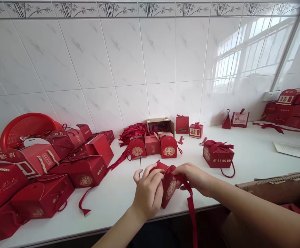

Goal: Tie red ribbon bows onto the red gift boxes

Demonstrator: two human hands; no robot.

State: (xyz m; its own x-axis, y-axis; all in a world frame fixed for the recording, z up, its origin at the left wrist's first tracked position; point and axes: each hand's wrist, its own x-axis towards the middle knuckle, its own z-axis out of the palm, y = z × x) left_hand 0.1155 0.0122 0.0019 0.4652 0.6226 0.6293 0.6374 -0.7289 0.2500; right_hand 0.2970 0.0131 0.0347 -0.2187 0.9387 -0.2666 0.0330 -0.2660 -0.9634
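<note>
A red gift box (169, 189) with a gold round print stands tilted at the table's front edge. My left hand (150, 189) wraps round its left side, fingers over the top. At the box's upper right, my right hand (192, 177) pinches a dark red ribbon (191, 206), whose long tail hangs down past the table edge. The fingertips of my right hand are partly hidden behind the ribbon and box. Behind my hands stand red boxes joined in a row (152, 145). To the right sits a box with a ribbon bow (218, 155).
Many red boxes (88, 172) and a red plastic basket (28, 129) crowd the left. A ribbon heap (133, 134) lies by an open carton (162, 122) at the wall. A cardboard box (276, 184) and white keyboard (293, 151) are at the right.
</note>
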